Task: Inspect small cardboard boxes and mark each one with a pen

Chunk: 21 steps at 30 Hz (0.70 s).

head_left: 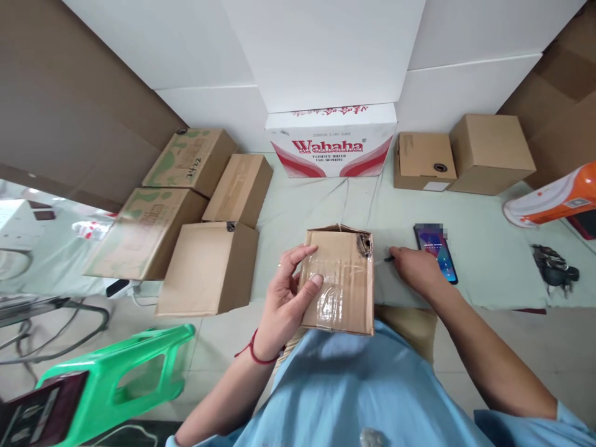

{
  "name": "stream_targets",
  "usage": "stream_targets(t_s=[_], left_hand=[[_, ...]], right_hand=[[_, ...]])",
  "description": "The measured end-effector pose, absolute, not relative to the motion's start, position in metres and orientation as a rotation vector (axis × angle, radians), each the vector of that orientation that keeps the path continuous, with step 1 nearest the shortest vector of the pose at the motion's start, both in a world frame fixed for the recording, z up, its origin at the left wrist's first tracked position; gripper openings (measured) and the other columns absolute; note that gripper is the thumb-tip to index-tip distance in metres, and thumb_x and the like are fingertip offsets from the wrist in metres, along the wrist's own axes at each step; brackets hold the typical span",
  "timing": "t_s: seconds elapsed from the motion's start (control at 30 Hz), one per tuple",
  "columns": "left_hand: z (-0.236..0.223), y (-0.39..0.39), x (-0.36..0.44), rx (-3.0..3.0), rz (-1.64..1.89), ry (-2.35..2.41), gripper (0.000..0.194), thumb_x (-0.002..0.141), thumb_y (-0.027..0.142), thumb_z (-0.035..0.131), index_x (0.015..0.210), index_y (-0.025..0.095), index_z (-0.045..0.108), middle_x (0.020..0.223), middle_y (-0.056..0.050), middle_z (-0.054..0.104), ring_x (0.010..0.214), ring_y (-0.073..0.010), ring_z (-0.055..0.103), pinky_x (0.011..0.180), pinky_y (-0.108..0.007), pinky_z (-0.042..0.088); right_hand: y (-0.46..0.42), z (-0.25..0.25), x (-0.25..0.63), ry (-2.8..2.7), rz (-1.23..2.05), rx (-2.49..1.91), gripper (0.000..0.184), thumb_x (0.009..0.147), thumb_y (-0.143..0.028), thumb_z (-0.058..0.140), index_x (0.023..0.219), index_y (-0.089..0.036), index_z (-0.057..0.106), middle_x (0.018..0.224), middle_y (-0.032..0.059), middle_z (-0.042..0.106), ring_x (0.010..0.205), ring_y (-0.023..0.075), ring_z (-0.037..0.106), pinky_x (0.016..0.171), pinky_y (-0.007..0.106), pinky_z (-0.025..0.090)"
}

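Observation:
My left hand [293, 295] is closed around the left side of a small brown cardboard box [347, 279], its thumb lying over clear tape on the top face. The box is at the table's front edge, close to my body, and its far edge looks ragged. A dark round mark or fitting sits at its far right corner; I cannot tell which. To the right of the box and apart from it, my right hand [416, 270] pinches a small dark thing whose kind is unclear. Just beyond that hand lies a lit phone [436, 251].
Several cardboard boxes [200, 267] stand at the left. A white Wahaba-style printed Wahaha carton [330, 143] is at the back, with two brown boxes [493, 152] right of it. Keys [554, 270] and an orange-white bottle-like object [554, 198] lie right. A green stool [121, 366] stands lower left.

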<state>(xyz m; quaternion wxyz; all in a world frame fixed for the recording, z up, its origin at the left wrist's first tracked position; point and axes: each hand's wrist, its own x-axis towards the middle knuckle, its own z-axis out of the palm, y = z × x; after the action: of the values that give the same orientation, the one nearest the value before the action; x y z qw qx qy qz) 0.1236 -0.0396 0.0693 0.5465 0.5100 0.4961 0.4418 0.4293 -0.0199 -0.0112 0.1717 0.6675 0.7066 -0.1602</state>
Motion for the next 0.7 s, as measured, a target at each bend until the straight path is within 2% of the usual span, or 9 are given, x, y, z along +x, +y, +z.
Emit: stream_targets(t_s=[0.1, 0.2, 0.23, 0.37, 0.47, 0.53, 0.6, 0.67, 0.7], left_hand=[[0.069, -0.047, 0.126, 1.35, 1.083, 1.258, 0.039, 0.1, 0.043, 0.074, 0.136, 0.031, 0.073, 0.151, -0.011, 0.057, 0.148, -0.0348, 0.05, 0.117, -0.045, 0.048], [0.074, -0.048, 0.123, 1.645, 1.202, 1.207, 0.04, 0.097, 0.043, 0.076, 0.136, 0.032, 0.075, 0.171, -0.009, 0.043, 0.168, -0.0413, 0.021, 0.135, -0.06, 0.02], [0.076, -0.047, 0.121, 1.737, 1.205, 1.115, 0.042, 0.094, 0.045, 0.079, 0.134, 0.032, 0.077, 0.172, -0.008, 0.043, 0.168, -0.0436, 0.019, 0.136, -0.062, 0.013], [0.081, -0.04, 0.116, 2.022, 0.826, 0.743, 0.053, 0.082, 0.047, 0.089, 0.131, 0.033, 0.081, 0.15, -0.011, 0.071, 0.154, -0.0485, 0.049, 0.135, -0.065, 0.01], [0.076, -0.041, 0.116, 2.147, 0.723, 0.746, 0.06, 0.084, 0.04, 0.089, 0.141, 0.034, 0.075, 0.148, -0.011, 0.072, 0.151, -0.0454, 0.054, 0.134, -0.062, 0.015], [0.073, -0.045, 0.119, 2.188, 0.793, 0.761, 0.063, 0.085, 0.039, 0.088, 0.146, 0.035, 0.072, 0.149, -0.01, 0.071, 0.15, -0.0441, 0.055, 0.133, -0.059, 0.016], [0.071, -0.05, 0.123, 2.226, 0.849, 0.767, 0.066, 0.086, 0.038, 0.088, 0.149, 0.034, 0.069, 0.148, -0.011, 0.072, 0.148, -0.0435, 0.057, 0.133, -0.057, 0.017], [0.072, -0.054, 0.128, 2.289, 0.868, 0.789, 0.065, 0.088, 0.039, 0.085, 0.151, 0.032, 0.067, 0.147, -0.011, 0.073, 0.146, -0.0427, 0.058, 0.131, -0.056, 0.019], [0.073, -0.055, 0.13, 2.332, 0.868, 0.8, 0.063, 0.09, 0.039, 0.083, 0.15, 0.03, 0.067, 0.147, -0.012, 0.073, 0.146, -0.042, 0.059, 0.13, -0.056, 0.023]], right_hand=[[-0.017, -0.009, 0.424, 2.097, -0.485, 1.787, 0.034, 0.105, -0.013, 0.044, 0.124, -0.023, 0.07, 0.111, 0.0108, 0.081, 0.098, 0.0253, 0.078, 0.073, 0.029, 0.045], [-0.019, -0.008, 0.418, 2.128, -0.483, 1.754, 0.026, 0.102, -0.014, 0.049, 0.115, -0.02, 0.071, 0.107, 0.012, 0.082, 0.098, 0.0256, 0.078, 0.072, 0.029, 0.043], [-0.02, -0.007, 0.418, 2.123, -0.474, 1.761, 0.024, 0.101, -0.014, 0.051, 0.113, -0.019, 0.071, 0.105, 0.0129, 0.082, 0.097, 0.0262, 0.078, 0.071, 0.029, 0.043], [-0.028, 0.004, 0.432, 2.097, -0.381, 1.962, 0.017, 0.098, -0.024, 0.056, 0.107, -0.018, 0.069, 0.095, 0.0132, 0.081, 0.084, 0.0272, 0.076, 0.066, 0.032, 0.041], [-0.039, 0.021, 0.448, 2.16, -0.49, 2.627, 0.01, 0.09, -0.033, 0.065, 0.089, -0.023, 0.065, 0.069, 0.0019, 0.068, 0.062, 0.0205, 0.063, 0.061, 0.032, 0.04], [-0.046, 0.036, 0.451, 2.176, -0.942, 3.17, 0.017, 0.086, -0.037, 0.07, 0.08, -0.026, 0.059, 0.056, -0.0051, 0.051, 0.05, 0.0153, 0.047, 0.053, 0.029, 0.035], [-0.051, 0.053, 0.444, 2.065, -1.728, 3.435, 0.022, 0.086, -0.04, 0.073, 0.077, -0.027, 0.058, 0.052, -0.008, 0.042, 0.044, 0.012, 0.035, 0.046, 0.026, 0.026], [-0.053, 0.069, 0.428, 1.893, -2.406, 3.334, 0.021, 0.086, -0.041, 0.078, 0.081, -0.026, 0.064, 0.054, -0.0067, 0.05, 0.043, 0.0095, 0.032, 0.043, 0.025, 0.022], [-0.052, 0.075, 0.419, 1.862, -2.584, 3.23, 0.02, 0.086, -0.042, 0.08, 0.086, -0.025, 0.069, 0.059, -0.0043, 0.059, 0.044, 0.0087, 0.034, 0.042, 0.024, 0.023]])
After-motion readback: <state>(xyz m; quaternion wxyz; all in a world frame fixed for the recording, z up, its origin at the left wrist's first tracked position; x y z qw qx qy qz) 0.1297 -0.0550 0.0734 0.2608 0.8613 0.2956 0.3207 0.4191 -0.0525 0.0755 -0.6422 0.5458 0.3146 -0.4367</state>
